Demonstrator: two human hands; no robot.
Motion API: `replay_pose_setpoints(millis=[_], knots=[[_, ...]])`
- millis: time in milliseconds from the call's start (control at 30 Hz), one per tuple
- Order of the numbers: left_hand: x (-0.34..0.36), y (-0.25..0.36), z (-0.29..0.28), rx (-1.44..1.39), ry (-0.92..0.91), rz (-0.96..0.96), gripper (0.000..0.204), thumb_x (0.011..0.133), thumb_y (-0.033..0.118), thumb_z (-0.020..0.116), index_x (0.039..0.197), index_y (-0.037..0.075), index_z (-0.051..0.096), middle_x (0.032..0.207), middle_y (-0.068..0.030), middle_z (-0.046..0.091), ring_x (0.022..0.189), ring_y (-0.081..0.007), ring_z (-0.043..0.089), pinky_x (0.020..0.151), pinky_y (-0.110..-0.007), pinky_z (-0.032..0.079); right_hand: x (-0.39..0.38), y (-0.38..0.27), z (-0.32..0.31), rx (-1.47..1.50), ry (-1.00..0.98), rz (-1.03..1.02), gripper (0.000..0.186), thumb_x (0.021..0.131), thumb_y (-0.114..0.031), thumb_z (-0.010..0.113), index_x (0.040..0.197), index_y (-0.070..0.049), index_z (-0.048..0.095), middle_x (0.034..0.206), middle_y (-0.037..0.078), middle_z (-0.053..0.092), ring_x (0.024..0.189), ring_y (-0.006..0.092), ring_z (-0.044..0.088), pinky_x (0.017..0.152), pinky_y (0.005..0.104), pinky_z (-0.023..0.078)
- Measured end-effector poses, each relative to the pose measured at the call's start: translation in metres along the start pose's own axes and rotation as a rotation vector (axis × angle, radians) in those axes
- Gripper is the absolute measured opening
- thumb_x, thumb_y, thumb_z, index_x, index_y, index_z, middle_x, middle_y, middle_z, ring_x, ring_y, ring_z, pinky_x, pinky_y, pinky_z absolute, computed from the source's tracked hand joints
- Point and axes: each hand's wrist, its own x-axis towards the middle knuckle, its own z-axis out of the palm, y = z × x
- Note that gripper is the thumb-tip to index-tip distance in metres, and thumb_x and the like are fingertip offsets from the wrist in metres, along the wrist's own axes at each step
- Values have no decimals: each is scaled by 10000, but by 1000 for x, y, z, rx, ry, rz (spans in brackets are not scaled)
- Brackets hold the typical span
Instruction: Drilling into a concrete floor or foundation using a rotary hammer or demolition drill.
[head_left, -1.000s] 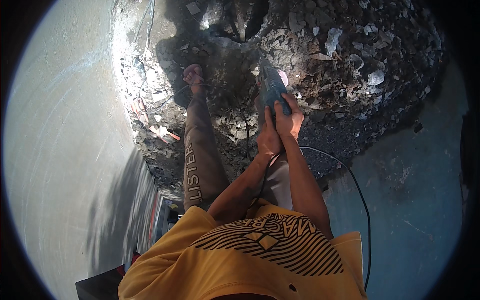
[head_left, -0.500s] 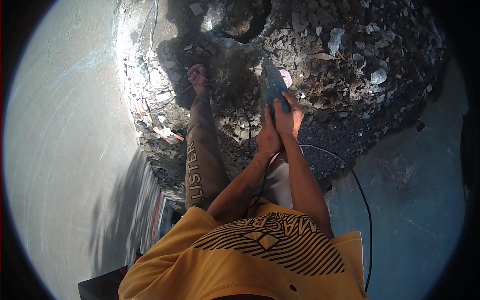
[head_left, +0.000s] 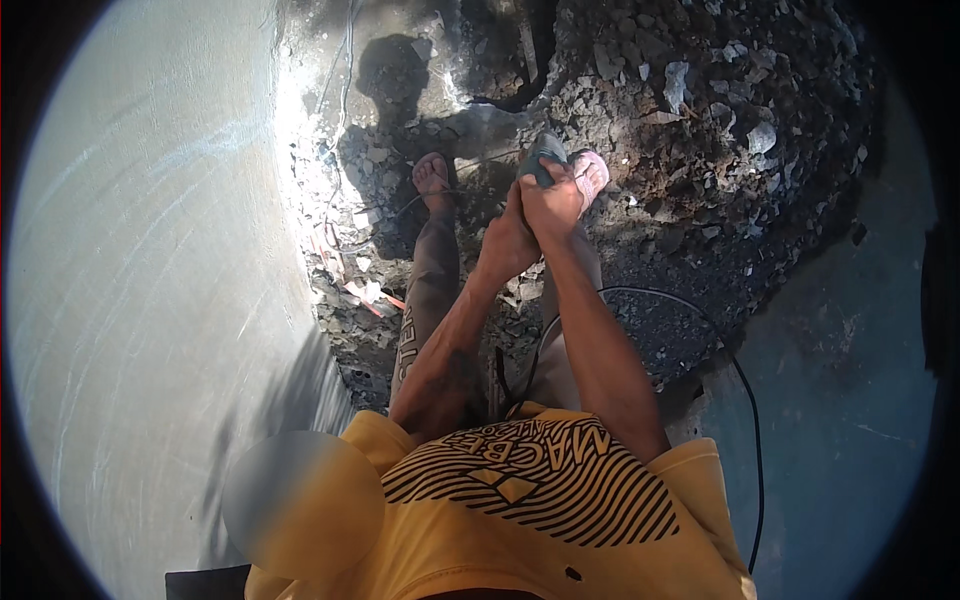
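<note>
A teal, tapered corded power tool (head_left: 543,160) is in both my hands, pointing away from me; its exact kind is hard to make out. My right hand (head_left: 553,208) wraps round the rear of its body. Just behind and to the left, my left hand (head_left: 507,243) is closed at its back end, largely covering the grip. The working tip is hidden by the tool's own body. Right beside the tool stands my right foot in a pink flip-flop (head_left: 592,172). My left foot (head_left: 432,180) is planted farther left on the rubble.
Broken rubble (head_left: 700,130) heaps up on the right. Ahead lies a dark hole (head_left: 520,85) in the ground. A pale wall (head_left: 150,250) runs along the left. Thin wires (head_left: 347,90) lie near it, and a black cable (head_left: 740,370) curves down the right side.
The tool has swung more upright, its far end drawn nearer, so less of its length shows. Both hands moved slightly left and forward with it. The view has shifted, uncovering my right foot.
</note>
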Motion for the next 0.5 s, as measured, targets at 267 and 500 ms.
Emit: replay_pose_setpoints(millis=[267,500], knots=[[-9,-23,0,303,-66,140,969,733,104,690,1538,115,151,916,-300,665,861,-496,647,752,-529,519,-13,12,-8,170,-11,237,513,773,-288,692,1229,-55,663,1096,236,675,1050,378,650,936,396,492],[-71,8,-14,703,-212,339,848,734,16,636,1513,139,325,944,-250,628,858,-425,645,713,-502,538,-87,45,-42,648,22,488,517,853,-261,679,1334,-83,609,1122,158,697,981,201,651,862,328,503]])
